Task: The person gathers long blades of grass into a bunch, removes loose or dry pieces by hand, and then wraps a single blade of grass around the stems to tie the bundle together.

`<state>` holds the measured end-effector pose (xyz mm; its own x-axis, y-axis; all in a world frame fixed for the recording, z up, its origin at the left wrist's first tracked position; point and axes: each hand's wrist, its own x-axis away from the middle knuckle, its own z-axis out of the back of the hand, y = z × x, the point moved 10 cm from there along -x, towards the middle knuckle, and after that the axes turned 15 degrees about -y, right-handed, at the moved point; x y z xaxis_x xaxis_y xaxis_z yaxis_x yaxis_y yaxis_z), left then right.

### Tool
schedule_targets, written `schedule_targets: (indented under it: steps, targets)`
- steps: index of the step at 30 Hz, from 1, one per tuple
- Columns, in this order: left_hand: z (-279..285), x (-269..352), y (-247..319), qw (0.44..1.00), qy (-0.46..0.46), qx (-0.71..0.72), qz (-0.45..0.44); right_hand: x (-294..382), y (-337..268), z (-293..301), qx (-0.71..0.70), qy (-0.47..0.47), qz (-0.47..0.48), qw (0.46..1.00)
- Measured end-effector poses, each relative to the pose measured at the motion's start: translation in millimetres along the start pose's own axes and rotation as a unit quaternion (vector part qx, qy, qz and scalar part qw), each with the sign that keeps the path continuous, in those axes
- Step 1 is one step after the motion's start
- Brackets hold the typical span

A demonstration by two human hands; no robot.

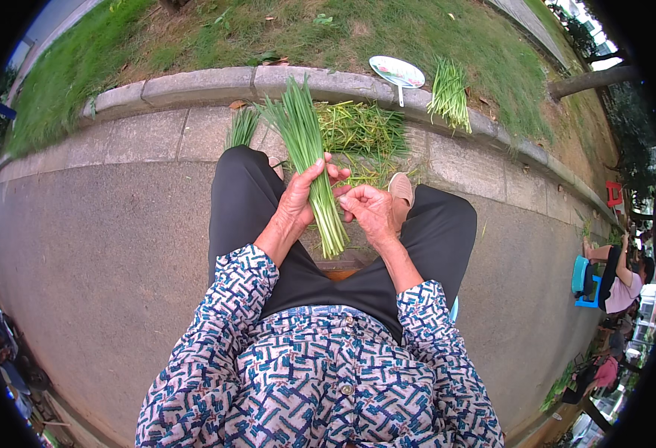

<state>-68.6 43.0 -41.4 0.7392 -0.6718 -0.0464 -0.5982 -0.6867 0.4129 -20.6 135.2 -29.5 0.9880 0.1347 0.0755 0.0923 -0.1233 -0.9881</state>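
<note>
A bunch of green chives [301,131] lies across the palm of my left hand [296,197]. My left fingers curl around its middle, pale stem ends towards me and leaf tips away. My right hand [371,214] is just right of the lower stems, thumb and forefinger drawn together; whether a strand is between them is too small to tell. Beyond my hands, a heap of loose green and yellowed trimmings [364,130] is spread on the paving by the kerb. A smaller bundle of chives [242,129] is partly hidden behind my left knee.
On the stone kerb [205,85] rest a white-handled hand fan [397,71] and another chive bundle [450,95]. Grass [305,33] lies behind it. Far right, a person [625,288] sits on a blue stool [587,297], near a red stool [614,193]. A tree trunk [591,81] stands upper right.
</note>
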Motion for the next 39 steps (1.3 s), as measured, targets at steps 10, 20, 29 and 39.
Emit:
schedule_targets:
  steps: [10, 20, 29, 39]
  targets:
    - [29, 3, 2, 0.967, 0.118, -0.223, 0.024, 7, 19, -50, -0.064, -0.222, -0.131, 0.964]
    - [55, 19, -7, 0.957, 0.242, -0.145, 0.067, 12, 33, -60, -0.197, -0.258, -0.191, 0.926]
    - [34, 18, 11, 0.909, 0.274, -0.314, 0.028, 4, 23, -62, -0.141, -0.193, -0.133, 0.962]
    - [30, 9, 31, 0.946, 0.252, -0.189, -0.080, 3, 20, -46, -0.257, -0.085, -0.075, 0.960]
